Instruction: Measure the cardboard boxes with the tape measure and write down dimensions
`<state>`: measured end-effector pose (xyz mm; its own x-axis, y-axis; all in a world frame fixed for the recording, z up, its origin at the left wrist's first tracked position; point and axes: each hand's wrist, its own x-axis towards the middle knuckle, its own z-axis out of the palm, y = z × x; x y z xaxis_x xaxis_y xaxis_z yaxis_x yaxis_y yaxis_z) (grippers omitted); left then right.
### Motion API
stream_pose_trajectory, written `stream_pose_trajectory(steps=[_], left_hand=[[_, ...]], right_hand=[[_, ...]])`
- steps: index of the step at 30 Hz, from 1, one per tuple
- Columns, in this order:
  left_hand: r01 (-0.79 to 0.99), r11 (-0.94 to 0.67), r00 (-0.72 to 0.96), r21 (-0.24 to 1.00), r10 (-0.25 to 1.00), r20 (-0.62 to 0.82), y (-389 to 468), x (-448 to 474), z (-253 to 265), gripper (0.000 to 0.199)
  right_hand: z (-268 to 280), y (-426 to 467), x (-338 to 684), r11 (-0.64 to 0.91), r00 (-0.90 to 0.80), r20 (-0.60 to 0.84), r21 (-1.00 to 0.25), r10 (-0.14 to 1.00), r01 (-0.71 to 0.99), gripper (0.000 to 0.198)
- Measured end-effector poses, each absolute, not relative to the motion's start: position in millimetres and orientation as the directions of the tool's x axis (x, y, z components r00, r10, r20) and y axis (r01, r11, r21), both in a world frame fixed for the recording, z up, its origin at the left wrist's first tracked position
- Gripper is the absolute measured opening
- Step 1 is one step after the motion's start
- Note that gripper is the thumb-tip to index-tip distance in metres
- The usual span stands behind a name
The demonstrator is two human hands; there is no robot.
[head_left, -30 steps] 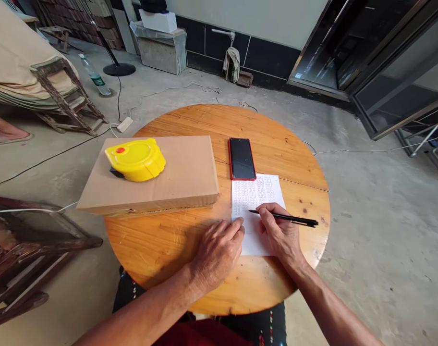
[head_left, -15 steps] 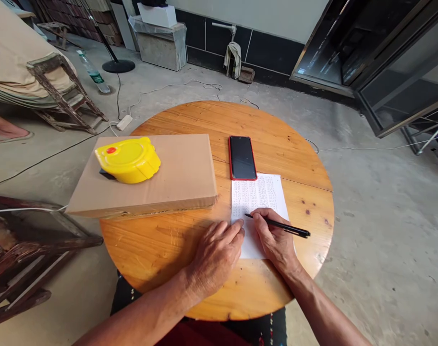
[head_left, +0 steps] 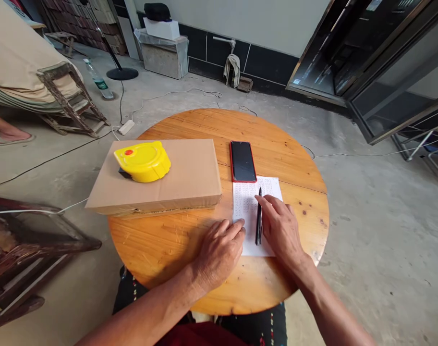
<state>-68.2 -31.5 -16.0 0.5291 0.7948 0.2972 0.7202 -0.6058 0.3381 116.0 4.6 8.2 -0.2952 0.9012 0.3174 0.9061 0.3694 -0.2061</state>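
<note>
A black pen (head_left: 258, 223) points away from me over the white sheet of paper (head_left: 249, 250), and my right hand (head_left: 282, 228) pinches it near its far end. Rows of small writing cover the upper part of the sheet. My left hand (head_left: 221, 252) lies on the wooden table, its fingers stretched onto the sheet's left edge, holding nothing. Touching the top of the sheet is a phone (head_left: 243, 162) in a red case, its screen dark.
A yellow tape measure (head_left: 144, 162) sits on a cardboard box (head_left: 190, 168) at the left of the round table (head_left: 294, 158). Beyond are a wooden chair (head_left: 69, 96), a bottle (head_left: 101, 84) and cables on the floor. A person's foot shows at far left.
The pen has swung from pointing left, tip on the sheet, to lying lengthwise away from me. My right hand has shifted slightly up and turned. The left hand stays on the sheet.
</note>
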Motion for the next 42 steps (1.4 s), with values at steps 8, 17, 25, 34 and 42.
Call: stream_pose_trajectory(steps=[8,17,25,34,42], left_hand=[[0.7,-0.604,0.519,0.38,0.797,0.311,-30.9,-69.4,-13.4,0.019],[0.7,-0.576,0.481,0.421,0.817,0.319,-42.0,-77.9,-3.6,0.004],[0.769,-0.541,0.499,0.34,0.841,0.208,-51.1,-72.2,3.1,0.018],[0.81,-0.51,0.446,0.289,0.856,0.261,-47.7,-59.6,-6.0,0.018],[0.821,-0.511,0.422,0.256,0.844,0.332,-52.6,-60.8,-5.4,0.014]], right_hand=[[1.5,9.3,129.9,0.368,-0.356,0.183,-0.031,0.916,0.929,0.054],[-2.3,-55.0,145.0,0.225,-0.162,0.264,-0.232,0.951,0.946,0.036],[-6.3,-63.0,145.0,0.36,-0.32,0.236,-0.152,0.917,0.92,0.054],[-10.5,-50.1,146.3,0.326,-0.27,0.281,-0.178,0.921,0.928,0.052],[-11.5,-54.2,147.5,0.231,-0.142,0.34,-0.239,0.93,0.943,0.048]])
